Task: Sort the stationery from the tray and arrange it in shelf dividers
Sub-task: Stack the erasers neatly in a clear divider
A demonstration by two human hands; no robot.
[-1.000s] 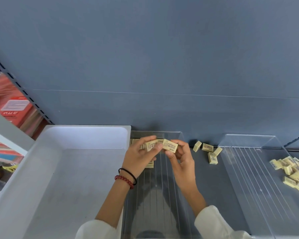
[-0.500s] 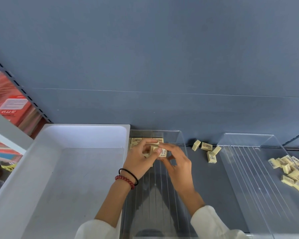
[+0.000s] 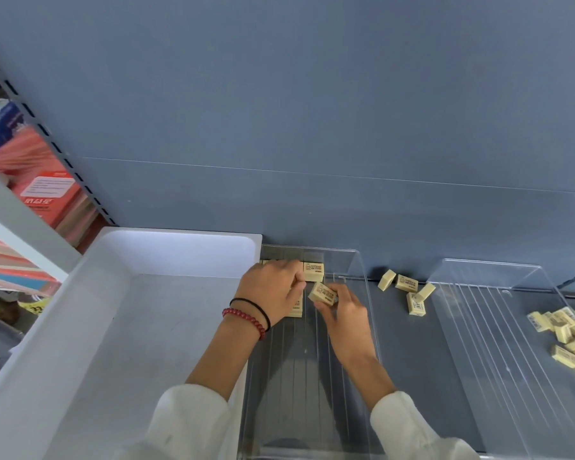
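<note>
Eraser (image 3: 322,293), cream with dark print, sits tilted in the right hand (image 3: 346,315), whose thumb and fingers (image 3: 344,290) are clamped on it low over the clear divider (image 3: 359,270). A second ago both hands held erasers together higher up. Now the left hand (image 3: 273,290) has parted from the right and dropped onto the back row (image 3: 313,272) just beyond the right fingers. Its fingers are bent over those erasers, but I cannot tell whether they grip one. A few loose erasers (image 3: 407,283) lie on the shelf (image 3: 395,333) right of the fingers. A pile (image 3: 571,330) lies farther right in a second divider (image 3: 478,310). The white tray (image 3: 180,254) lies left of them.
</note>
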